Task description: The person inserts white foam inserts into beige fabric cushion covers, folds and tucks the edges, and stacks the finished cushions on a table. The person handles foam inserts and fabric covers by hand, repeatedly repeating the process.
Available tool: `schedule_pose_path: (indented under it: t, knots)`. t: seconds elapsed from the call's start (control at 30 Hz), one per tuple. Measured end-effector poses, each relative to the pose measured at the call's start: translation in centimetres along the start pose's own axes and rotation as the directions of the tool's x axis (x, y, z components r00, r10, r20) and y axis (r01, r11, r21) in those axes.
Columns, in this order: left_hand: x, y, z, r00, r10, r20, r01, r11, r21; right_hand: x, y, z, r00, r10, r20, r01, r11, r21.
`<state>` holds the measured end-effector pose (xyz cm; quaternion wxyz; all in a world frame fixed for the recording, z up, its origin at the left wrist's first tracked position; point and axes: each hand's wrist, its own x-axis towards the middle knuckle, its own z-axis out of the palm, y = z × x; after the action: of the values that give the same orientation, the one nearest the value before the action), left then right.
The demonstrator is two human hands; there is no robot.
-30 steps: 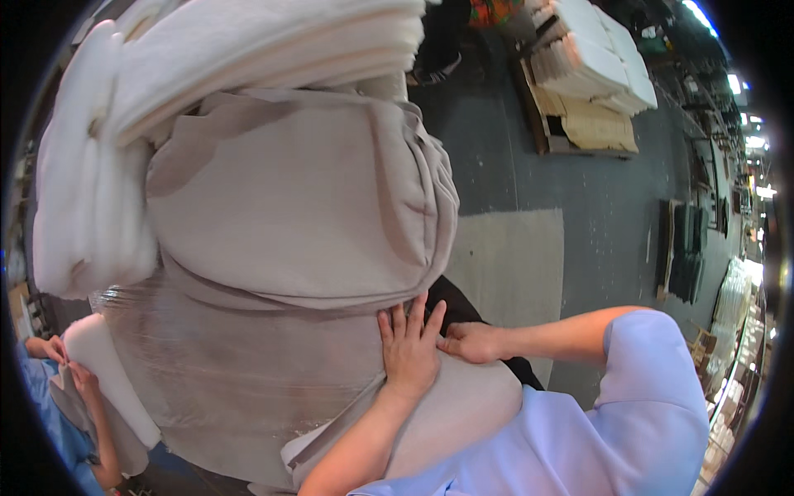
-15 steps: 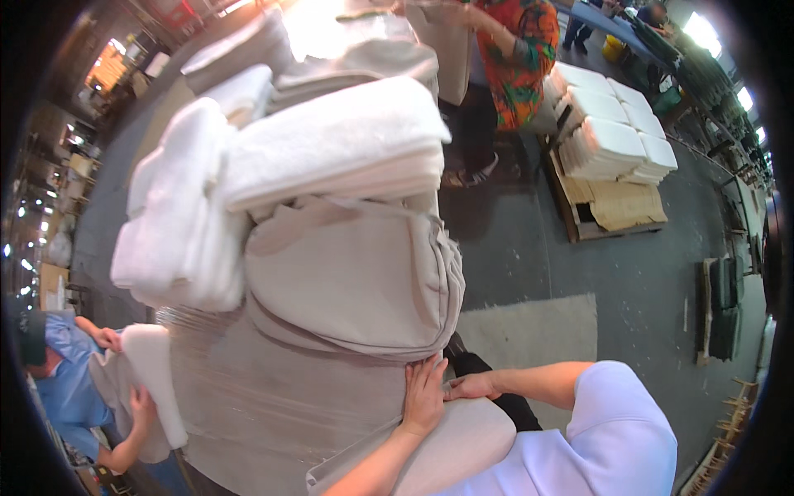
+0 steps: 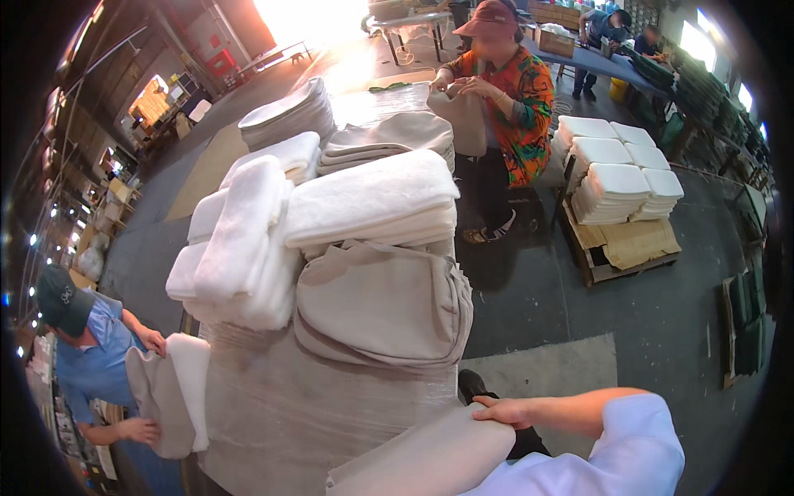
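My right hand (image 3: pixel 499 411) is closed on the far right edge of a light grey fabric cover (image 3: pixel 422 453), which lies across the table's near edge in front of me. My left hand is out of sight. Just beyond the cover, a stack of grey fabric covers (image 3: pixel 372 307) with rounded ends rests on the plastic-wrapped table (image 3: pixel 265 413). Behind it are thick folded white padding sheets (image 3: pixel 372 198), and another white padding pile (image 3: pixel 236 248) stands to their left.
A person in blue (image 3: pixel 99 355) at the left holds a grey cover and a white pad. Across the table, a person in a patterned shirt (image 3: pixel 521 107) handles a grey piece. White pads (image 3: pixel 612 190) are stacked on a low pallet at right.
My left hand has left the view. My right hand keeps its grip on the cover's edge, now apart from the grey stack. The view has tilted up, showing more of the far room.
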<state>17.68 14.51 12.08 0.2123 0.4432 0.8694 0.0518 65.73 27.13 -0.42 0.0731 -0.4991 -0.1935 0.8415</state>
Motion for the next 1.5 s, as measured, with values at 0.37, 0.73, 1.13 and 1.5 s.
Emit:
schedule_pose_path:
  t: [0.37, 0.73, 1.13, 1.5]
  knots:
    - [9.8, 3.9, 7.2, 0.912, -0.141, 0.385, 0.383, 0.626, -0.679, 6.1, -2.2, -0.4, 0.931, 0.366, -0.013, -0.365, 0.927, -0.09]
    - [7.8, -1.8, 4.2, 0.856, 0.104, 0.506, 0.487, 0.163, -0.858, 8.8, -1.1, 0.8, 0.836, 0.482, 0.262, -0.474, 0.875, -0.098]
    - [-13.4, 6.0, 13.4, 0.818, 0.402, 0.412, 0.543, -0.3, -0.784, 5.0, 7.6, 4.6, 0.994, 0.023, 0.106, -0.053, 0.955, 0.291]
    - [-10.7, 9.2, 13.4, 0.958, -0.1, 0.268, 0.26, -0.091, -0.961, 3.6, 11.4, 6.8, 0.95, -0.249, -0.189, 0.265, 0.962, 0.067]
